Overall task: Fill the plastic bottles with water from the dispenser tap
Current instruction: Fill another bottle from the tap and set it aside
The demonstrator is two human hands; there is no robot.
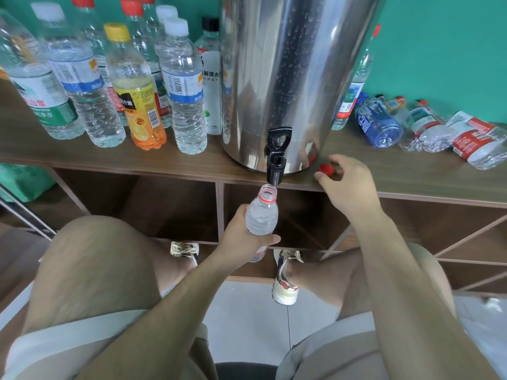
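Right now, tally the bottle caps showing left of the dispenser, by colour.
White caps: 3
Red caps: 3
Yellow cap: 1
Black cap: 1
Total: 8
Left out: the loose cap pinched in the right grip, and the capless bottle in the left grip.

**What you had on, seen from above**
You wore khaki shorts (90, 264) that filled the lower left and lower right, with pale grey-white cloth (68, 338) lying over them at the bottom corners. At centre frame your sneakers (285, 283) were cream with red and navy panels and beige laces. Your left hand (241, 234), right hand (348, 185) and forearms were bare.
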